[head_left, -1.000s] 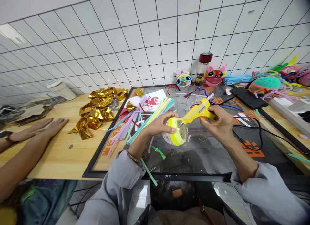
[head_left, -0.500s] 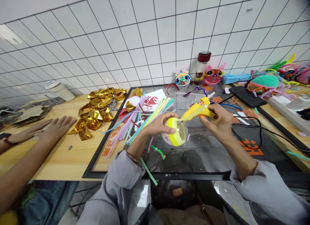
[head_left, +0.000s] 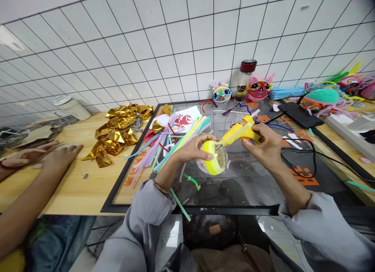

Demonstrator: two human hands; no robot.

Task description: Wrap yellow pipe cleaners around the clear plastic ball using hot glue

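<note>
My left hand (head_left: 195, 150) grips a clear plastic ball (head_left: 216, 160) partly wrapped in bright yellow pipe cleaner, held above the glass-topped work surface (head_left: 252, 186). My right hand (head_left: 265, 145) is closed around a yellow glue gun (head_left: 241, 133), whose nozzle points down-left and touches the top of the ball at the edge of the yellow wrapping. A black cord (head_left: 304, 149) runs from the gun off to the right.
A fan of coloured pipe cleaners (head_left: 172, 143) lies left of the ball, with gold foil pieces (head_left: 120, 133) on the wooden table (head_left: 73, 186). Another person's hands (head_left: 43, 157) rest flat at far left. A jar (head_left: 244, 80), small masks and yarn heaps line the tiled wall.
The glue gun's nozzle has come down onto the ball. My hands barely shifted. The other person's hands at left moved slightly and now overlap.
</note>
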